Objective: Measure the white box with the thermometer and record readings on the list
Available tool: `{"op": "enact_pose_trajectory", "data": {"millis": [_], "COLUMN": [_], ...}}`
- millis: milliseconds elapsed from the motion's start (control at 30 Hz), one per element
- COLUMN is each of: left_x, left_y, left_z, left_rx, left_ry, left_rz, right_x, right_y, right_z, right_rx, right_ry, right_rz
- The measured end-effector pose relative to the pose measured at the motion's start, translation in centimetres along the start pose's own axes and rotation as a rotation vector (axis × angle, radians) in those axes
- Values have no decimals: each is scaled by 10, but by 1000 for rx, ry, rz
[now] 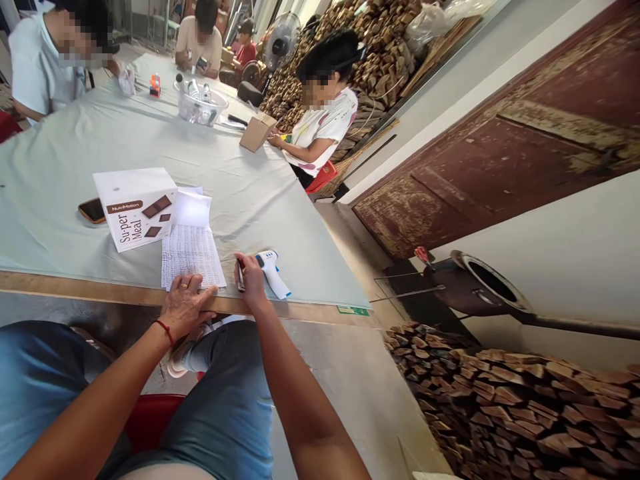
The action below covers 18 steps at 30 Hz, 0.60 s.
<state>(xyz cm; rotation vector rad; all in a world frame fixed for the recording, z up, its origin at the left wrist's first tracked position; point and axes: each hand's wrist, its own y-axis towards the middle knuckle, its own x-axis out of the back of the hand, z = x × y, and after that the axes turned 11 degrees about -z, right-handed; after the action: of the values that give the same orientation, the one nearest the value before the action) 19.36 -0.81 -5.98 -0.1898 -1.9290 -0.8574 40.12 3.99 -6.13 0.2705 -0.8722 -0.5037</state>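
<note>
My left hand (pixel 186 305) lies at the table's front edge, fingers stretched out over the lower end of a handwritten sheet of paper (pixel 193 257). It holds nothing. Closed around a thin, dark, phone-like object (pixel 241 275), my right hand (pixel 253 285) rests on the cloth just right of the paper. Beside its fingers lies a white and blue infrared thermometer (pixel 273 275). A white carton with brown print (pixel 137 210) stands behind the paper, partly covering its left side. Partly hidden behind the carton is a dark phone (pixel 92 211).
A clear plastic basket with bottles (pixel 201 107), an orange item (pixel 155 85) and a small cardboard box (pixel 257 131) stand farther back on the cloth-covered table (pixel 75 153). Several people sit around it. Stacked firewood (pixel 520 400) lies at right, below a dark metal vessel (pixel 475 283).
</note>
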Motion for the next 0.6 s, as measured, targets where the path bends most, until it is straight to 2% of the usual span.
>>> {"op": "enact_pose_trajectory", "data": {"millis": [133,233,300,400,467,500,567,600], "left_x": [2,9,17,33,42,45,48,48], "left_y": [-5,-12,-19,-28,-31,-30,-23,-17], "left_z": [4,14,28,63,93,108,137,150], "left_rx": [-17,-47,-59,-29,90,186,470,569], "left_ry": [-31,-61,-90,-129,-102,-77,-101,-130], "left_rz": [-35,-61,-88,-168,-309,-423,-702,-762], "right_x": [-17,-25,-21,0,19,28,42,48], "right_y": [30,36,33,22,15,12,9,9], "right_z": [9,18,21,17,8,2,-8,-12], "right_rx": [-36,-47,-35,-35,-116,-223,-417,-460], "right_ry": [-200,-283,-305,-329,-370,-413,-437,-420], "right_rz": [61,75,63,4,-61,-85,-64,-48]}}
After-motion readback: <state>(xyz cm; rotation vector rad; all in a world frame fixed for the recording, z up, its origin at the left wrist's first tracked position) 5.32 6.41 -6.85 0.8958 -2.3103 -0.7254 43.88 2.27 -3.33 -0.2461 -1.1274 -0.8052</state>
